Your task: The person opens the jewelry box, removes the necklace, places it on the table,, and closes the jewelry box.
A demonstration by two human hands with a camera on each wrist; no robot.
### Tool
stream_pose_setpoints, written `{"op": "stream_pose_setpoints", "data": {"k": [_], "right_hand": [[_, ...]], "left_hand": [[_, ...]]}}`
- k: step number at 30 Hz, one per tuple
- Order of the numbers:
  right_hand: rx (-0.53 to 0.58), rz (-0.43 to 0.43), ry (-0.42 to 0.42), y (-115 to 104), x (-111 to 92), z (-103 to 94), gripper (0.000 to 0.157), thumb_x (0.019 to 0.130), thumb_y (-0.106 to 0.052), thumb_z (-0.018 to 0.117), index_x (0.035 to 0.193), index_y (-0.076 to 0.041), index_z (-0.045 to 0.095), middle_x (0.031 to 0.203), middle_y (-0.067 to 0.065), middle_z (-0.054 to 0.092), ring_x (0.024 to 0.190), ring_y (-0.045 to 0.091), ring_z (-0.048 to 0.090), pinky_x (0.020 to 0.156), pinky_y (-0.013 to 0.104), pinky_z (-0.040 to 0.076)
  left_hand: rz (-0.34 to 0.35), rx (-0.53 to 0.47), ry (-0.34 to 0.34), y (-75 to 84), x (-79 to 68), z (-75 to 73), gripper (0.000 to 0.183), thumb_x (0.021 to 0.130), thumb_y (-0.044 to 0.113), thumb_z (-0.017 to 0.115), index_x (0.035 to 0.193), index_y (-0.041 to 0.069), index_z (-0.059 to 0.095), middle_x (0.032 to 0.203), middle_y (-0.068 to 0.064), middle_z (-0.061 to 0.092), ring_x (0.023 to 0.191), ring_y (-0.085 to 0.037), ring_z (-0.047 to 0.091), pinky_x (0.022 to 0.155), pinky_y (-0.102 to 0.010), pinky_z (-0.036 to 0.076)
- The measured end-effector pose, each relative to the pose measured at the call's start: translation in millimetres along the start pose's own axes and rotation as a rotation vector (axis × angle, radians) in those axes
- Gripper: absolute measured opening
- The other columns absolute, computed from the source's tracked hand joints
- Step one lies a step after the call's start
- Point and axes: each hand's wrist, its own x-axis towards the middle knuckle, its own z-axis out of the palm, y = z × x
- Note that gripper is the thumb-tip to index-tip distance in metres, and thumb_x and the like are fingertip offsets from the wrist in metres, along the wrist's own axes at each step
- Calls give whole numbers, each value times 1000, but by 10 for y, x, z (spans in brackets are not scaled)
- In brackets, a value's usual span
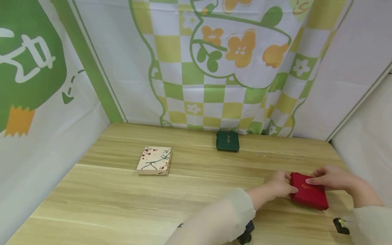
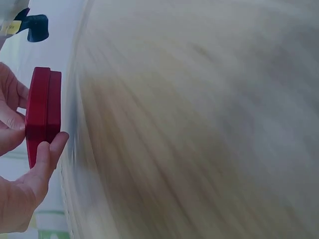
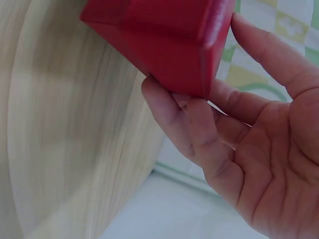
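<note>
I am holding the red box (image 1: 310, 195) over the wooden table (image 1: 196, 183), my left hand (image 1: 278, 184) and right hand (image 1: 333, 178) both clamping it between thumbs and fingers.

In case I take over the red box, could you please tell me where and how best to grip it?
I'd probably pinch the red box by its near right corner, coming from that side, thumb on top: the left hand holds its left edge, the right hand its far right side, while that squared corner is uncovered.
</note>
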Motion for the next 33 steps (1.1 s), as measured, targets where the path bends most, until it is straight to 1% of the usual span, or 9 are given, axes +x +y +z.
{"op": "stream_pose_setpoints", "data": {"k": [3, 5, 8, 12, 18, 23, 26, 29, 33], "right_hand": [[-31, 5, 39, -110, 70, 56, 44, 95, -24, 64, 114, 15, 62, 98, 7, 69, 83, 6, 60, 71, 23, 55], [-36, -9, 60, -186, 119, 97, 46, 95, -25, 64, 116, 15, 61, 103, 12, 69, 86, 10, 61, 72, 26, 55], [-44, -46, 94, -325, 183, 146, 49, 95, -26, 65, 120, 15, 60, 108, 20, 69, 92, 17, 64, 74, 29, 55], [-60, -87, 163, -534, 239, 208, 52, 93, -29, 67, 121, 14, 61, 113, 25, 68, 97, 26, 64, 75, 31, 53], [-94, -156, 261, -796, 294, 315, 49, 90, -29, 71, 117, 11, 65, 114, 28, 67, 103, 36, 60, 75, 35, 50], [-54, -190, 266, -977, 350, 410, 50, 91, -31, 71, 121, 9, 64, 118, 28, 65, 98, 33, 61, 71, 34, 49], [-23, -192, 268, -1088, 384, 458, 51, 92, -31, 70, 125, 7, 63, 122, 27, 64, 94, 29, 62, 69, 32, 50], [1, -211, 274, -1189, 412, 505, 53, 92, -30, 69, 129, 8, 60, 125, 29, 62, 95, 29, 66, 71, 31, 52], [78, -259, 273, -1293, 446, 581, 59, 92, -28, 71, 135, 8, 55, 125, 28, 62, 94, 28, 67, 70, 28, 54]], "left_hand": [[-8, -123, -28, -72, 17, -147, 26, 83, -2, 75, 106, 4, 64, 82, -9, 67, 73, -23, 73, 68, -31, 60], [-5, -218, -61, -125, 32, -264, 27, 83, -6, 72, 108, 2, 63, 83, -13, 67, 78, -32, 74, 72, -38, 61], [4, -284, -91, -174, 48, -462, 30, 84, -10, 69, 112, 0, 62, 84, -17, 68, 84, -39, 73, 76, -43, 60], [37, -283, -89, -202, 68, -703, 35, 83, -10, 70, 116, -2, 61, 83, -14, 68, 83, -39, 73, 76, -44, 60], [101, -240, -83, -281, 64, -1029, 41, 84, -5, 72, 123, -3, 61, 83, -8, 64, 74, -28, 73, 73, -37, 61], [127, -180, -73, -346, -27, -1311, 45, 85, 1, 73, 128, -1, 60, 90, -8, 64, 76, -23, 70, 74, -35, 61], [136, -144, -60, -364, -91, -1445, 46, 85, 5, 74, 128, 0, 59, 93, -10, 65, 78, -24, 71, 75, -36, 60], [137, -162, -47, -380, -150, -1549, 47, 86, 6, 74, 129, -1, 58, 96, -13, 66, 79, -25, 71, 78, -39, 60], [128, -205, -33, -386, -246, -1689, 48, 87, 4, 72, 131, -4, 56, 98, -16, 65, 78, -25, 71, 83, -43, 59]]}}
